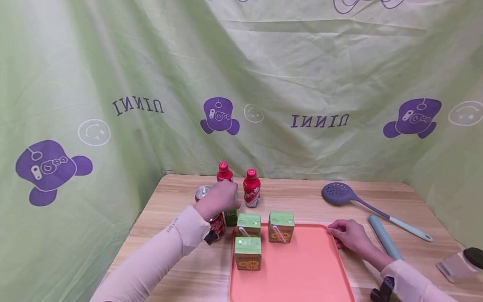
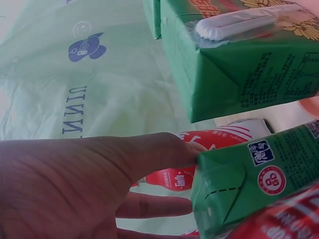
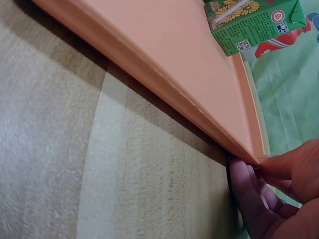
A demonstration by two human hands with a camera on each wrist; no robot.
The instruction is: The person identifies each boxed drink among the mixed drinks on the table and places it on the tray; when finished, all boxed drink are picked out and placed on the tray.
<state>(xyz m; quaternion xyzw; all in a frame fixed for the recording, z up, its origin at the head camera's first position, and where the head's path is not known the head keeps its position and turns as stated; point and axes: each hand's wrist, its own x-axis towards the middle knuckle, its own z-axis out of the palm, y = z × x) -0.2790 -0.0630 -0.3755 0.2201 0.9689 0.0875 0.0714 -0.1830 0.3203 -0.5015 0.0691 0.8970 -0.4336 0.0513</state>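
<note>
My left hand reaches past the red cans and holds a green juice box near its top. In the left wrist view, the thumb lies against that carton's upper edge and the fingers are beyond it. Three more juice cartons, a back-left one, a front-left one and a right one, stand on the coral tray. My right hand pinches the tray's far right corner, thumb above and fingers below in the right wrist view.
Red cans stand left of the tray. Two red bottles are behind, one in full view, the other partly hidden. To the right lie a purple skimmer, a blue-grey rod-like object and a black-lidded jar.
</note>
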